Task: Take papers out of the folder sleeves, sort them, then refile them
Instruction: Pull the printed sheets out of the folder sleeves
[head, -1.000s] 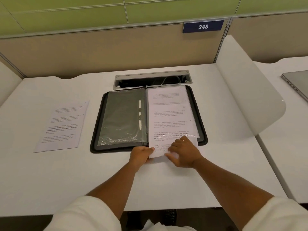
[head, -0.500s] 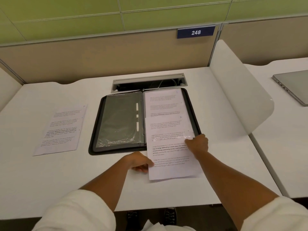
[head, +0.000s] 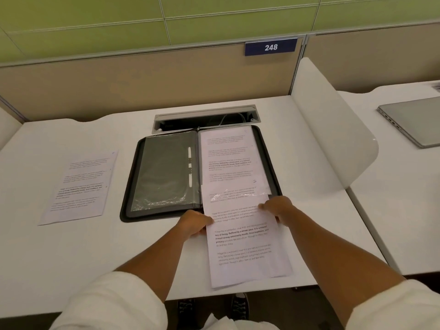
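Paper sheet (head: 247, 246) half out of sleeve (head: 235, 194); your hands (head: 192, 222) (head: 277, 208) apparently pinch its edges. Draw it straight toward you, evenly.

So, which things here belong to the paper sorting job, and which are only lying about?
Belong to the job:
- folder, open on the desk
- sheet half out of the right sleeve
- left hand and right hand, gripping that sheet's edges
- loose sheet left of the folder

Lying about:
- laptop, closed, on the next desk
- sign 248
- cable tray
- divider
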A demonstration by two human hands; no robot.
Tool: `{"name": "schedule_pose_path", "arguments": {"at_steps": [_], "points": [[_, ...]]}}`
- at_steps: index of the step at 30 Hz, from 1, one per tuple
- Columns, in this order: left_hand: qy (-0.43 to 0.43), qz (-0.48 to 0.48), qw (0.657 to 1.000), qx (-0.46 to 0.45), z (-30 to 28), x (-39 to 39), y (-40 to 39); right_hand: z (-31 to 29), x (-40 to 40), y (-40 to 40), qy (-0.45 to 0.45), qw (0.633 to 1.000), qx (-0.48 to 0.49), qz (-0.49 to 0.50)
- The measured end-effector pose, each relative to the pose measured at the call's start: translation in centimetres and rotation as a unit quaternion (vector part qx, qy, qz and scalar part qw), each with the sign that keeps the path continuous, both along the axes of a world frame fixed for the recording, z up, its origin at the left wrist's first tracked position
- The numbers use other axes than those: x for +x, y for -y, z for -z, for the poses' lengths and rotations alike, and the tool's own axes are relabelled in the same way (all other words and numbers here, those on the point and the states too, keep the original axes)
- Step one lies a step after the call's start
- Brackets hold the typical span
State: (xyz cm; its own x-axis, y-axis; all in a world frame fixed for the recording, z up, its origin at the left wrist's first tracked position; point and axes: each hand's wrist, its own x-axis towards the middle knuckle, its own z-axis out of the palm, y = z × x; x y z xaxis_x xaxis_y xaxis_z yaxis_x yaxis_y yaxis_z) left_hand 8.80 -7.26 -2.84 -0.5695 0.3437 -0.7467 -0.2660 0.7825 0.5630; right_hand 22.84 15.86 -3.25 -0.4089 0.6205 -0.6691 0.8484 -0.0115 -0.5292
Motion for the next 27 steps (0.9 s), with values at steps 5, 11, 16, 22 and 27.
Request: {"name": "schedule_pose_path", "arguments": {"at_steps": [5, 11, 16, 22, 27], "points": [[0.01, 0.026, 1.0, -0.003, -0.5, 0.2, 0.0, -0.1, -0.1, 0.8, -0.092, 0.992, -0.002, 0.082], [0.021, -0.04, 0.998, 0.046, -0.3, 0.2, -0.2, -0.8, 0.4, 1.2, -0.014, 0.999, -0.037, 0.002], [0.023, 0.018, 0.999, 0.021, -0.9, 0.7, -0.1, -1.9, 1.4, 0.9, 0.058, 0.992, -0.095, -0.063], [0.027, 0.042, 0.998, 0.027, -1.2, 0.4, 0.5, -2.8, 1.3, 1.1, 0.008, 0.993, -0.099, -0.071], [0.041, -0.075, 0.991, 0.107, -2.0, -1.0, 1.5, -3.7, -0.7, 1.4, -0.094, 0.987, -0.132, -0.011]]}}
